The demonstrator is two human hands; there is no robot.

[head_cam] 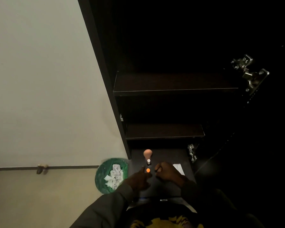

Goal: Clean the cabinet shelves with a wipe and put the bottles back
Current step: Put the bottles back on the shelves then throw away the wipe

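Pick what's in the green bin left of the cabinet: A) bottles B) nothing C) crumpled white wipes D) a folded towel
C: the green bin on the floor beside the dark cabinet holds crumpled white wipes; no bottle or towel shows inside it.

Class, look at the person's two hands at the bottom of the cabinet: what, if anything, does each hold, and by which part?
Too dark to tell: the left hand reaches by an orange cap; the right hand is curled.

Orange-capped bottle (pixel 148 170) upright, bottom shelf (pixel 168 155) (dim).
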